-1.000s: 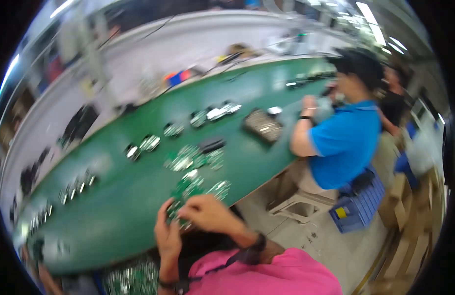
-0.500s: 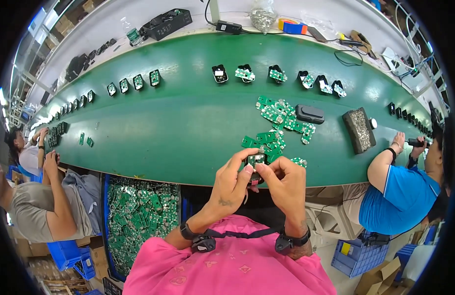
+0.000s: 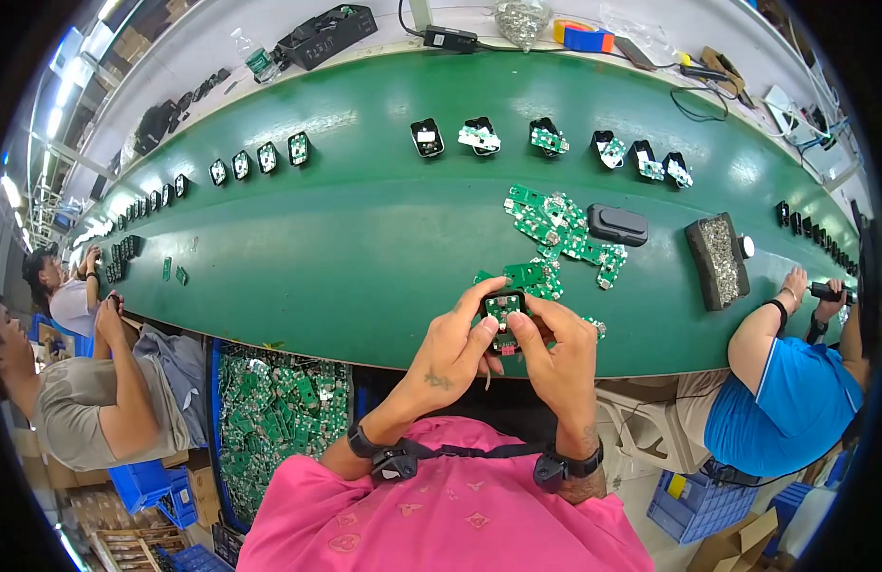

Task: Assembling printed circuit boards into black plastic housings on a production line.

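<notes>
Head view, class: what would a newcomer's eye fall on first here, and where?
The long, glossy green workbench sweeping across the middle would probably stand out first. Bottom centre is a bright pink shirt, and above it the bare left hand and right hand hold a rounded black case containing a green circuit board.

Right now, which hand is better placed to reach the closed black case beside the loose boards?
Probably the right hand: the closed black case lies ahead and rightward of it, farther from the left hand. Both hold a small open housing, so the right would release first.
</notes>
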A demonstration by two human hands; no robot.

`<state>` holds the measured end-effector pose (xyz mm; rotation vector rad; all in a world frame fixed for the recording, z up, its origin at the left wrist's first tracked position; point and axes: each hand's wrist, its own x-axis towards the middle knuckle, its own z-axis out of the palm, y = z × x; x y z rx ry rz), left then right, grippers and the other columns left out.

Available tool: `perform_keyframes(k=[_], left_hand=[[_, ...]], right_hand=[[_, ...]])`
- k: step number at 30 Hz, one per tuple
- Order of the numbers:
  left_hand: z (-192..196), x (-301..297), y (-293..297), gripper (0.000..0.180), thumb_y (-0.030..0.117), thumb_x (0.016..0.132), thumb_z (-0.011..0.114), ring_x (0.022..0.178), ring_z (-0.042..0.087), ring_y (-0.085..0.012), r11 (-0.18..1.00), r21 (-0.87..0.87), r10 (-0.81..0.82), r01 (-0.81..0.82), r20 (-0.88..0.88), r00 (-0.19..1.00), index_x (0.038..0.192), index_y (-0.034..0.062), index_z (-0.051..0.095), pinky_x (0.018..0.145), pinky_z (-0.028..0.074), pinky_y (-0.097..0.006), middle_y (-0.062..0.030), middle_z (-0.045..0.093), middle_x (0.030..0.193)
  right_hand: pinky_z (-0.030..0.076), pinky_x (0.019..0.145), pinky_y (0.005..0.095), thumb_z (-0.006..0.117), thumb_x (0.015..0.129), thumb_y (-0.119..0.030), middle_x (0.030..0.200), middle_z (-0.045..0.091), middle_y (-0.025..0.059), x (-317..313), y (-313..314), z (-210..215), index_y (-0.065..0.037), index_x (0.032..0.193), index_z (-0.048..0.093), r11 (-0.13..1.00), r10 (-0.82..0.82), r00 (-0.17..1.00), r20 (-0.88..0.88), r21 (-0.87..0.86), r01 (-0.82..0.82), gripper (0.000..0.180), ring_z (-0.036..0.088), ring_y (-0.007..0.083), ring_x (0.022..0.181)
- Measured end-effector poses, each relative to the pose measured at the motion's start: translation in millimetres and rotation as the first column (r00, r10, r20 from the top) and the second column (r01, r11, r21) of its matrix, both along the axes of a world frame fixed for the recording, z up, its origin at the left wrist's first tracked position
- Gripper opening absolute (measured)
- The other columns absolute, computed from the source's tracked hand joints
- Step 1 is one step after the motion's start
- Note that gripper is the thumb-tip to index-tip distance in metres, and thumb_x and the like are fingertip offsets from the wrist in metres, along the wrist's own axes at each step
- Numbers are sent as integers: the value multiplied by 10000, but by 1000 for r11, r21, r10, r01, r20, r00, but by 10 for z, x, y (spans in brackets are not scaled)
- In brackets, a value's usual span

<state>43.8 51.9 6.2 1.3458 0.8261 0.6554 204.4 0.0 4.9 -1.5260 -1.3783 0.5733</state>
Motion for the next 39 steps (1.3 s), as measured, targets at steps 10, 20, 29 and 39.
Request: perform_keyframes(k=[10,20,29,39], left_hand=[[-1,93,49,396,148,1045,425,608,626,-108,996,92,13,-3,-106,994,1415,9,432,545,513,-248,-95,636,1000],[21,234,6,353,106,1031,414,570,604,-149,987,130,114,-99,-112,987,1364,-7,448,552,503,-320,-128,630,901],[-210,114,180,354,66,987,472,617,669,-181,874,434,279,-219,-80,957,1331,3,520,579,543,-321,-151,679,918],[-830,-1137,2804,328,87,1032,453,529,667,-196,737,594,489,-322,-139,861,1355,40,488,463,545,-333,-142,649,947]], right_hand=[[482,582,332,695,932,-125,810,676,130,-29,44,-108,19,1092,699,997,-71,994,-83,12,73,216,630,206,652],[498,656,420,529,1035,-204,855,660,205,-37,99,-69,-17,1359,565,989,-3,993,-117,-145,-14,376,650,359,716],[515,668,326,522,1021,-139,904,689,151,-345,374,-300,-16,1321,604,996,-75,976,-203,26,82,335,642,162,721],[502,653,404,705,893,-174,869,604,121,-927,317,-834,6,1216,601,986,112,898,426,66,-154,384,621,307,774]])
